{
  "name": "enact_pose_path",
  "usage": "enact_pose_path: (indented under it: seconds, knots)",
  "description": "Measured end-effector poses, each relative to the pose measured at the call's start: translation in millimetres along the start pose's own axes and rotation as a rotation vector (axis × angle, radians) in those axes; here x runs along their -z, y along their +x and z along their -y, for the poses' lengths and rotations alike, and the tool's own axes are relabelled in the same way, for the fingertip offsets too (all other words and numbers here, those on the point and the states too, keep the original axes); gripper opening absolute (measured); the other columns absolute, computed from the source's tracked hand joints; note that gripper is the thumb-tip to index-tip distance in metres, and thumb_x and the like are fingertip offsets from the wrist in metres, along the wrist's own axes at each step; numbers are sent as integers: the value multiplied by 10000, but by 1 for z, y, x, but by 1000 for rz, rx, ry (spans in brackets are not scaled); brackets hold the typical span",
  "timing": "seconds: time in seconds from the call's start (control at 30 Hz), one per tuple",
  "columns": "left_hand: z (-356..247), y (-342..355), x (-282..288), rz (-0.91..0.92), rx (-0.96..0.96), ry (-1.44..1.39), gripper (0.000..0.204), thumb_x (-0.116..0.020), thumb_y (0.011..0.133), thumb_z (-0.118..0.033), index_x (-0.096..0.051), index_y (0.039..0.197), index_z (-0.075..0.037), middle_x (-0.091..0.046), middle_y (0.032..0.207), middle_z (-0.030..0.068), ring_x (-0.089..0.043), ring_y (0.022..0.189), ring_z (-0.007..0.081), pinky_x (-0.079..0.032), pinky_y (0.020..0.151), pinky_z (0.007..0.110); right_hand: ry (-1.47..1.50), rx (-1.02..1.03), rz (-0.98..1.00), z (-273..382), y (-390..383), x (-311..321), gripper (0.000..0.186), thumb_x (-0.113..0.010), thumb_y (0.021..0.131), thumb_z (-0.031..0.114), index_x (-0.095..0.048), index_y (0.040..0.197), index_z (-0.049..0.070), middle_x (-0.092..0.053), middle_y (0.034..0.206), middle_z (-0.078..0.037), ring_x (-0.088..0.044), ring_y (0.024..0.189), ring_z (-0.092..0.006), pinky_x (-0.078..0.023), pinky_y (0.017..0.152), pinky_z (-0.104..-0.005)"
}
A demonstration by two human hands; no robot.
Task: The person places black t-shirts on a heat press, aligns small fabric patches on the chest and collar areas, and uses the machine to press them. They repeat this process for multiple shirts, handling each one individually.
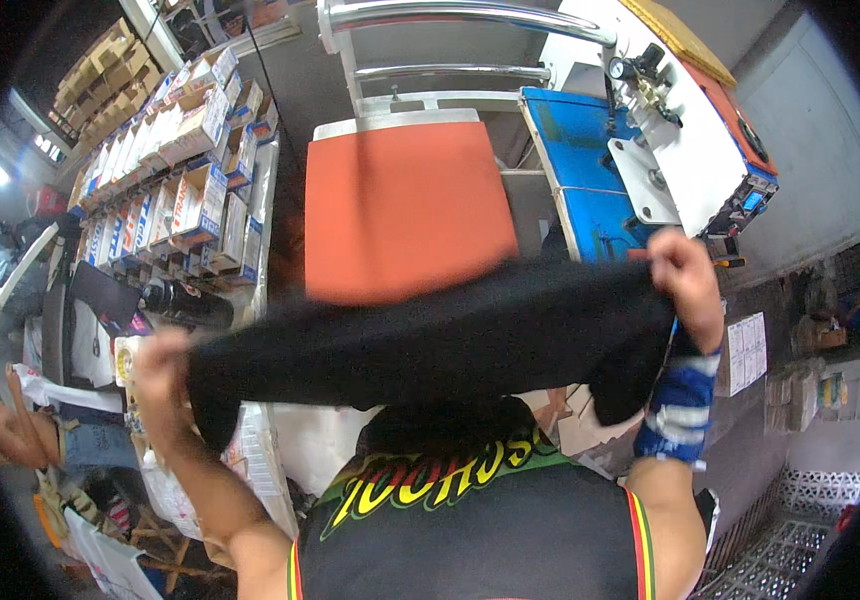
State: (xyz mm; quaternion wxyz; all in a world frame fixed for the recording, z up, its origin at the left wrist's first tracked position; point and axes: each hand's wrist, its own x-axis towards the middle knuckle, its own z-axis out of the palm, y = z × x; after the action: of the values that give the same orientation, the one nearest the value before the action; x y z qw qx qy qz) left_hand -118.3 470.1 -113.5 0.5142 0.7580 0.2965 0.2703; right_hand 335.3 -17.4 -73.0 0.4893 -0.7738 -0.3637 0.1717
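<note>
A black cloth garment (450,335) is stretched sideways in front of my chest, held up by its two ends. My left hand (162,362) is closed on its left end, blurred by motion. On the opposite side, my right hand (688,280) pinches the upper right corner, a little higher than the left. Sleeve-like flaps droop below each hand. Just beyond the cloth lies the flat orange pad (405,205) of a press, its near edge partly hidden behind the garment.
Chrome rails (470,12) cross behind the pad. To the right stand a blue platen (580,150) and a white press head with a gauge (624,68). Cardboard boxes (195,205) fill a rack at left. Another person's arm (35,410) shows at far left.
</note>
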Motion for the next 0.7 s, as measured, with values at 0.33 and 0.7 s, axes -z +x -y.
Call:
enact_pose_path:
  seconds: [0.33, 0.7]
  knots:
    - [73, 117, -141, -42, -544, 337, 304, -699, 922, -89, -655, 1203, 17, -666, 1238, 208, -630, 1196, 369, -479, 1043, 425, -636, 342, -141, -58, 103, -152, 384, -737, 900, 301, -691, 1152, 17, -698, 1163, -205, -652, 1094, -402, -521, 957, -476]
    - [256, -5, -183, 263, 787, -1043, 769, -382, 1038, -665, -490, 1505, -64, -566, 1480, 131, -548, 1340, 322, -442, 1123, 483, 1270, -717, -47, -237, -3, -205, 709, -438, 1061, 568, -487, 1480, -2, -568, 1462, -178, -571, 1303, -361, -444, 1115, -509]
